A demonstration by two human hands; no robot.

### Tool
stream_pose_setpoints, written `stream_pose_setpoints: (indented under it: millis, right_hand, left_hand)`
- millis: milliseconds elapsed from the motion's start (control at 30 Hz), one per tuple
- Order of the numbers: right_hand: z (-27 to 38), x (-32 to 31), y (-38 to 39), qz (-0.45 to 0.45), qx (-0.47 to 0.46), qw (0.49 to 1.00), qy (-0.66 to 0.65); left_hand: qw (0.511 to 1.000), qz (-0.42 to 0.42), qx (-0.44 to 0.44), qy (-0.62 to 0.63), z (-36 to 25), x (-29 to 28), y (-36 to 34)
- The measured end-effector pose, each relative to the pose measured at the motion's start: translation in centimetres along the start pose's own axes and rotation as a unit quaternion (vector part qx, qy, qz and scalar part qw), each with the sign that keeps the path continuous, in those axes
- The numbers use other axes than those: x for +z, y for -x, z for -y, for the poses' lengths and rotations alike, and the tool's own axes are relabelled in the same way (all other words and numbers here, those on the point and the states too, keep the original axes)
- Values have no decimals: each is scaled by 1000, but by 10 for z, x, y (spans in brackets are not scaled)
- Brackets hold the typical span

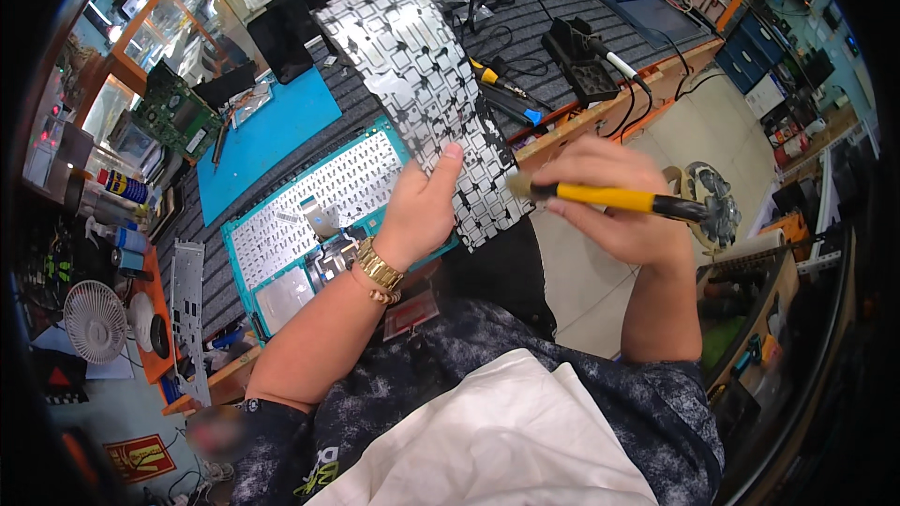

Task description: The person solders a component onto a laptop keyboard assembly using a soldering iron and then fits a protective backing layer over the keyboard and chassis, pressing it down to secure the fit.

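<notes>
1. We see the left hand [424, 211] closed on the near edge of a keyboard backing sheet [422, 84], thumb pressed flat on its patterned face, the other fingers hidden behind it. A gold watch [378, 267] sits on that wrist.
2. The right hand [614, 201] is curled tight round a yellow-handled tool [600, 195], which lies nearly level across the fingers, its dark grip end pointing right.
3. The tool's left tip meets the right near edge of the sheet, just beside the left thumb; the two hands are near each other but not touching.
4. The sheet stands tilted, rising away from the hands toward the far side, its silver face printed with black squares.
5. Below and left of the sheet, a laptop shell with a teal frame [309, 215] lies on the ribbed grey bench mat [525, 47], its white key underside up. The sheet overlaps its right end in our view.
6. A blue mat [267, 136] lies left of the sheet, with a green circuit board [173, 112] beyond it. A soldering stand [581, 66] sits far right.
7. We cannot make out the tool's working tip; it is blurred against the sheet. The left fingers behind the sheet are hidden.
</notes>
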State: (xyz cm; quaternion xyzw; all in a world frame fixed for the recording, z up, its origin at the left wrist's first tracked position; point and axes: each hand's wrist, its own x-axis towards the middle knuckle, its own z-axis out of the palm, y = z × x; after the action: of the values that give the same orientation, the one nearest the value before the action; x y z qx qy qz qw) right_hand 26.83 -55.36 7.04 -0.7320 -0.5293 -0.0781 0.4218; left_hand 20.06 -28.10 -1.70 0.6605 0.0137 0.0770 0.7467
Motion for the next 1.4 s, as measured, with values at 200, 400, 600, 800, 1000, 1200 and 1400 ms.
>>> stream_pose_setpoints:
  millis: [200,400,600,800,1000,1200,1400]
  right_hand:
    - [10,34,-1,65,40,996,-37]
    - [-15,14,2,31,119,978,-168]
    - [-72,52,-70,32,329,943,-44]
    - [-121,113,-96,10,161,952,260]
    - [-37,104,-90,-43,-49,998,16]
    - [2,145,-84,-15,-162,979,125]
    - [-2,160,-82,-64,-227,954,183]
  left_hand:
    - [999,4,19,47,-10,-1,0]
    - [990,-55,47,119,-20,-34,8]
    - [985,-89,37,144,-43,-63,29]
    - [981,-127,78,123,-67,-82,47]
    - [979,-140,104,103,-66,-100,56]
    - [972,-139,107,158,-70,-99,57]
    - [976,-144,103,124,-71,-110,58]
